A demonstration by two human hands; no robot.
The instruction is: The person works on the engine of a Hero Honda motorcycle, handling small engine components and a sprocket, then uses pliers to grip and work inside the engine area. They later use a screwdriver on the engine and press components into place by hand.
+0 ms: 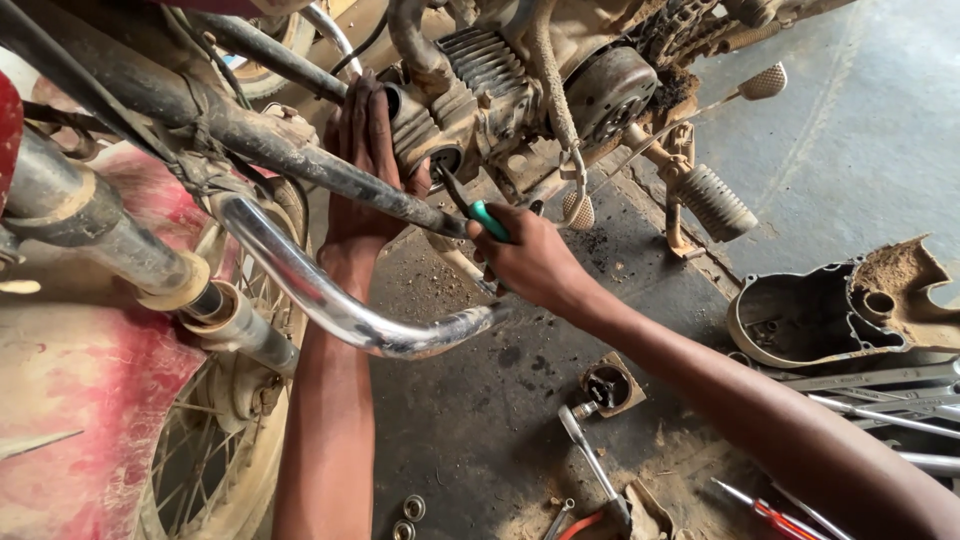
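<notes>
My left hand (362, 165) reaches up behind the dirty frame tube (300, 160) and presses flat against the finned engine cylinder (440, 105) of a motorcycle. My right hand (530, 258) grips green-handled pliers (478, 212), whose jaws point up at a round opening on the lower side of the engine. A chrome crash guard bar (330, 300) curves in front of both forearms.
The front wheel (215, 440) and red mudguard (70, 400) fill the left. On the concrete floor lie a removed engine cover (820, 315), several wrenches (890, 385), a ratchet (590, 455), a red screwdriver (765, 510) and small washers (412, 510). A footpeg (715, 200) and brake pedal (762, 82) stick out at right.
</notes>
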